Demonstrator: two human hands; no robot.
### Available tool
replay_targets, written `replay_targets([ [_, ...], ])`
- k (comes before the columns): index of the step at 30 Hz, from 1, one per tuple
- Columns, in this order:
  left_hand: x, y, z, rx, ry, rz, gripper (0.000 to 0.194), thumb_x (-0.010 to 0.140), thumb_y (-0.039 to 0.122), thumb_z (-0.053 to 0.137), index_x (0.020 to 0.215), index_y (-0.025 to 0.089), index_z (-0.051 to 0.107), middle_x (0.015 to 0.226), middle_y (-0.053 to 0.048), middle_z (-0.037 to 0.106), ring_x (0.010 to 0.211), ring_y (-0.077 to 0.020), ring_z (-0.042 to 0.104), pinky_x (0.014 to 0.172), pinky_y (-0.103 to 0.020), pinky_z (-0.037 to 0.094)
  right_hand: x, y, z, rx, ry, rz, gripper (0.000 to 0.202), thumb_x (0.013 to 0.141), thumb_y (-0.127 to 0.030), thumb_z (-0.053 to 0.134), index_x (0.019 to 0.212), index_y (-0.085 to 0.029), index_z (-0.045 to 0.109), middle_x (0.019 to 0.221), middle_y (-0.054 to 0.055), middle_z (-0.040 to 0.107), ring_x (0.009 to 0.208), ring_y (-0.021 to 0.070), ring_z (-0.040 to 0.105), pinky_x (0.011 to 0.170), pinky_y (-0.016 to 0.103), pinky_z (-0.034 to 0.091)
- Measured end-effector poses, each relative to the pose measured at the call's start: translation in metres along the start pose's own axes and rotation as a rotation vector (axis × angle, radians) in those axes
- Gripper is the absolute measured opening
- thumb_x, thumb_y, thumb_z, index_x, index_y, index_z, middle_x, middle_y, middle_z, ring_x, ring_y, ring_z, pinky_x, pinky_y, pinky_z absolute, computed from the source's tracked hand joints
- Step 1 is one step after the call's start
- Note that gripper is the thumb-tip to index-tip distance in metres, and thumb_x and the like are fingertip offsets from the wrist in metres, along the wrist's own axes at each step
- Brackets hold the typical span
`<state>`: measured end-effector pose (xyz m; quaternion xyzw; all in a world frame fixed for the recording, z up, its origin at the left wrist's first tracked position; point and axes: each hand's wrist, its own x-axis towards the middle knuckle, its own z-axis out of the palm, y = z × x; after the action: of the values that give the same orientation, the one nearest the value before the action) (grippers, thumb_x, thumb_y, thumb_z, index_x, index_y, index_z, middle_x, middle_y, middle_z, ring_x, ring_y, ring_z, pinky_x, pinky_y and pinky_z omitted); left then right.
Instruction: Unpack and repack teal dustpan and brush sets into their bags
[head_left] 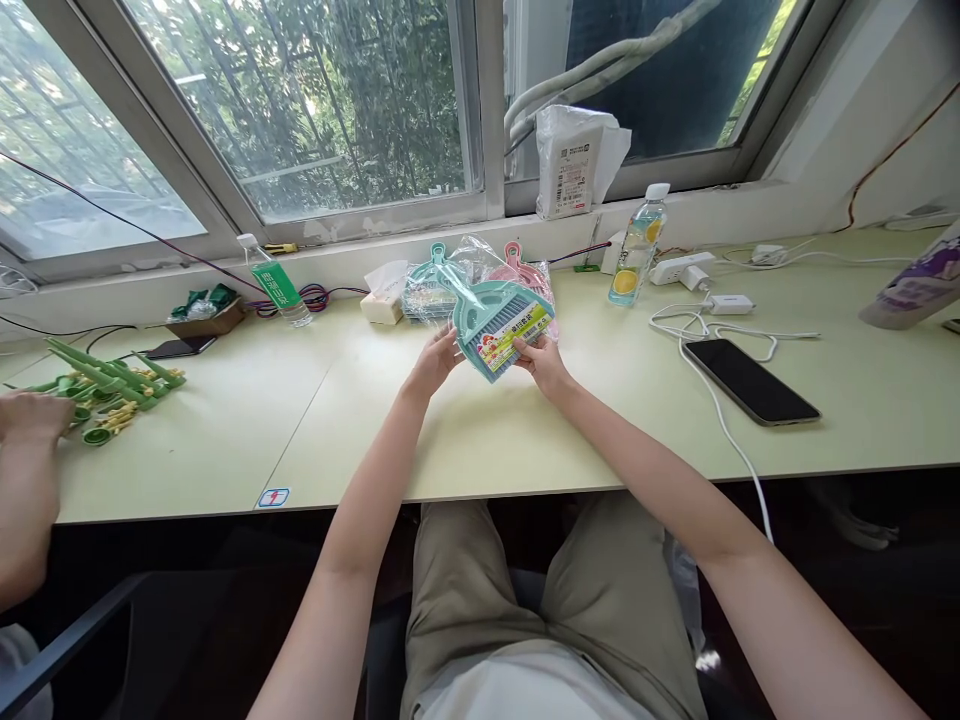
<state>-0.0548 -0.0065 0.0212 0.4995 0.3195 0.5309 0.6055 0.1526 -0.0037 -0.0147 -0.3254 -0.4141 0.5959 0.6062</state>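
Note:
Between my two hands is a teal mini dustpan and brush set [480,312] in clear plastic wrap, lifted over the table and tilted with its handle toward the upper left. A yellow-green printed label [517,335] faces me. My left hand [437,360] grips the set's left edge, partly hidden behind it. My right hand [541,362] holds the lower right side, thumb on the label. Behind it lie more wrapped sets, a teal one [429,285] at left and a pink one [517,262] at right, both partly covered.
A tissue pack [383,300], a green-labelled bottle [274,283] and a lemon-print bottle [638,245] stand along the back. To the right lie a phone [752,381] and white cables [712,390]. Another person's hand [34,415] is by green plastic pieces [112,385] at left.

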Motion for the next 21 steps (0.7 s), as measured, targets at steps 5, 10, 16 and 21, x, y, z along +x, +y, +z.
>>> replay_targets([
  [5,-0.001,-0.006,0.004,0.007,-0.125,-0.093,0.038,0.077,0.040,0.073,0.107,0.019,0.064,0.108,-0.006,0.071,0.102,-0.0208,0.067,0.098,-0.039,0.049,0.002,-0.003,-0.001,0.047,0.039,-0.022,0.036,0.065,-0.034,0.086,0.089,-0.021,0.063,0.100,0.004,0.075,0.103,0.0248,0.069,0.096,0.045,0.057],
  [10,0.000,-0.010,0.008,-0.009,-0.135,-0.070,0.047,0.079,0.050,0.069,0.112,0.018,0.065,0.113,-0.009,0.071,0.115,-0.0274,0.062,0.101,-0.041,0.044,0.003,-0.004,-0.002,0.051,0.006,-0.022,0.040,0.059,-0.037,0.089,0.086,-0.020,0.065,0.100,0.005,0.075,0.100,0.0259,0.070,0.094,0.047,0.058],
  [16,0.001,-0.010,0.004,0.017,-0.147,-0.097,0.044,0.081,0.049,0.069,0.111,0.017,0.068,0.116,-0.009,0.070,0.117,-0.0290,0.061,0.103,-0.041,0.042,0.002,-0.007,-0.001,-0.002,-0.033,-0.025,0.042,0.057,-0.039,0.090,0.086,-0.020,0.065,0.099,0.005,0.075,0.097,0.0257,0.070,0.092,0.049,0.058],
  [21,-0.002,-0.010,0.006,0.038,-0.174,-0.159,0.043,0.079,0.047,0.072,0.109,0.016,0.069,0.117,-0.010,0.070,0.113,-0.0285,0.062,0.100,-0.040,0.044,0.001,-0.007,0.000,-0.009,-0.032,-0.044,0.042,0.059,-0.039,0.088,0.089,-0.020,0.066,0.099,0.005,0.075,0.098,0.0254,0.070,0.093,0.049,0.057],
])
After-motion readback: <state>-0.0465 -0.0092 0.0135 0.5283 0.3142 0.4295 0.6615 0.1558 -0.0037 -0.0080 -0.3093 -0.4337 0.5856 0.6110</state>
